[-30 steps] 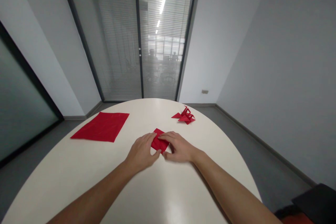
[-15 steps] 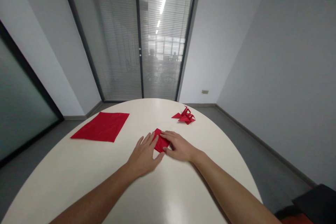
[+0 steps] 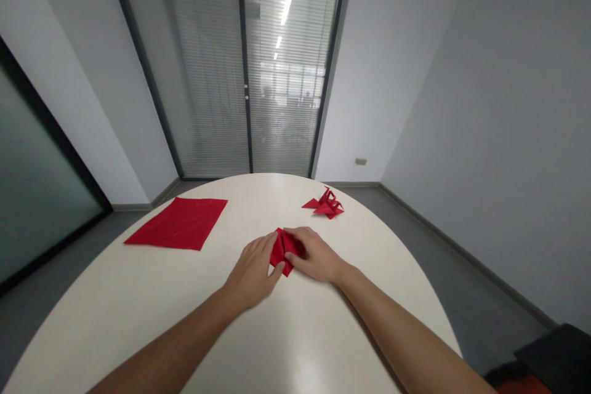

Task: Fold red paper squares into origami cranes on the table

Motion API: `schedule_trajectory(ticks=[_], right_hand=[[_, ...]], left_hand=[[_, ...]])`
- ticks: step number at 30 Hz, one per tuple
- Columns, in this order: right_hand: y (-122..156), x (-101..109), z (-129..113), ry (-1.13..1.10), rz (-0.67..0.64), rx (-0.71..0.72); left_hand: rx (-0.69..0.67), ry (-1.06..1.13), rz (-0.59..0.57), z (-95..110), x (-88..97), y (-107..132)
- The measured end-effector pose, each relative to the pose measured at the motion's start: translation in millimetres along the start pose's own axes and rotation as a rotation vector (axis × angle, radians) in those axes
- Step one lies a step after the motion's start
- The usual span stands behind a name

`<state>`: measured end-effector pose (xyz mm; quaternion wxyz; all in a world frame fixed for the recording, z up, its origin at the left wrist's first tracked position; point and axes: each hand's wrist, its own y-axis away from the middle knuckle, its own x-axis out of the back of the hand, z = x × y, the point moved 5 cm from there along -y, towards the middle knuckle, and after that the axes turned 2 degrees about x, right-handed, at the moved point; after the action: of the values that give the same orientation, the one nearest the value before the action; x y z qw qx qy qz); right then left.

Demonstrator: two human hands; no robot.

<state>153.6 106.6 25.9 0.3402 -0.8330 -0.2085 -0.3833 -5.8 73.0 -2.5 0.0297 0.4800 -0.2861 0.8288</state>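
Observation:
A small piece of folded red paper [image 3: 278,252] is between my two hands on the white round table [image 3: 231,345]. A crease or slit runs down its middle, and its lower corner points toward me. My left hand [image 3: 253,271] grips the left side, fingers along the far edge and thumb at the near edge. On the other side, my right hand [image 3: 318,257] curls round the right half, its thumb pressed on the paper near the middle. The fingers partly hide the paper's outer edges.
Flat on the left of the table lies a larger red paper sheet [image 3: 180,223]. Folded red paper figures [image 3: 327,204], pointed like cranes, stand at the back right. A dark object [image 3: 554,357] shows at the lower right corner, beyond the table.
Both hands have closed in on the folded paper. Its flat face now shows a dark middle line, and its lower corner sticks out nearer me. The sheet and figures have stayed put.

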Motion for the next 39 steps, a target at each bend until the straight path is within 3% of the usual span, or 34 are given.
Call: schedule_trajectory(ticks=[13, 29, 34, 39], right_hand=[[1, -2, 4, -0.086, -0.017, -0.082], [1, 0, 3, -0.058, -0.025, -0.054], [1, 2, 5, -0.039, -0.022, -0.109], [2, 2, 12, -0.061, 0.020, -0.193]], left_hand=[[0.046, 0.012, 0.029, -2, 1.6, 0], [0.003, 0.093, 0.042, -2, 3.1, 0], [-0.032, 0.122, 0.042, 4, 7.5, -2], [0.015, 0.149, 0.042, 7, 13.9, -3]])
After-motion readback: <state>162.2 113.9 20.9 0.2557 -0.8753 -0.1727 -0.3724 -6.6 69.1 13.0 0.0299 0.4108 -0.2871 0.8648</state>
